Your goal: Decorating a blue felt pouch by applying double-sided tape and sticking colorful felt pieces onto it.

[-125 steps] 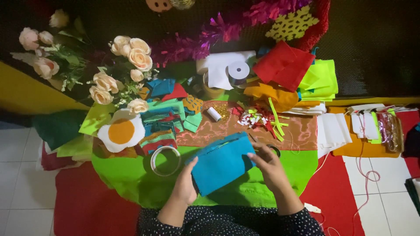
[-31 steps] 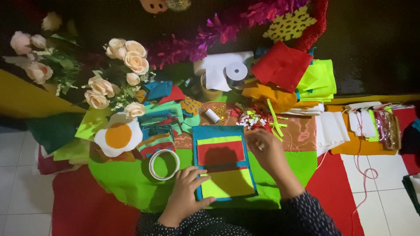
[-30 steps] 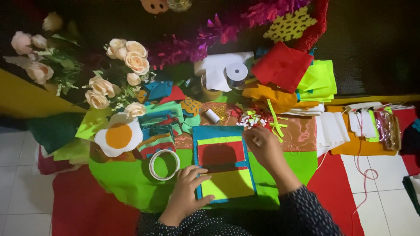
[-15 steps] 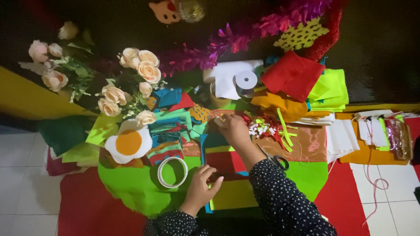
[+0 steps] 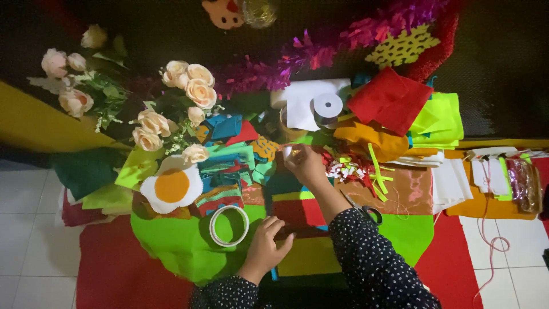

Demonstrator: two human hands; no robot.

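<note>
An open felt book lies on the green cloth in front of me, showing a red page (image 5: pixel 298 212) and a yellow page (image 5: pixel 311 256) with a blue border. My left hand (image 5: pixel 267 245) rests on the book's left edge, fingers curled on the page beside a ring of clear tape (image 5: pixel 229 226). My right hand (image 5: pixel 304 164) reaches forward over the book to the pile of felt scraps. Its fingertips are closed on a small white spool (image 5: pixel 287 151).
Cream roses (image 5: pixel 189 86) and a felt fried egg (image 5: pixel 172 186) sit at left. Behind are a white ribbon roll (image 5: pixel 327 106), red felt (image 5: pixel 389 100), neon green sheets (image 5: pixel 441 120) and purple tinsel (image 5: pixel 320 54). Scissors (image 5: pixel 369 213) lie by my right sleeve; white sheets (image 5: pixel 452 183) at right.
My right hand left the book's pages and stretched forward to the scrap pile, closing on the small white spool. My left hand stayed at the book's left edge. The view tilted up slightly.
</note>
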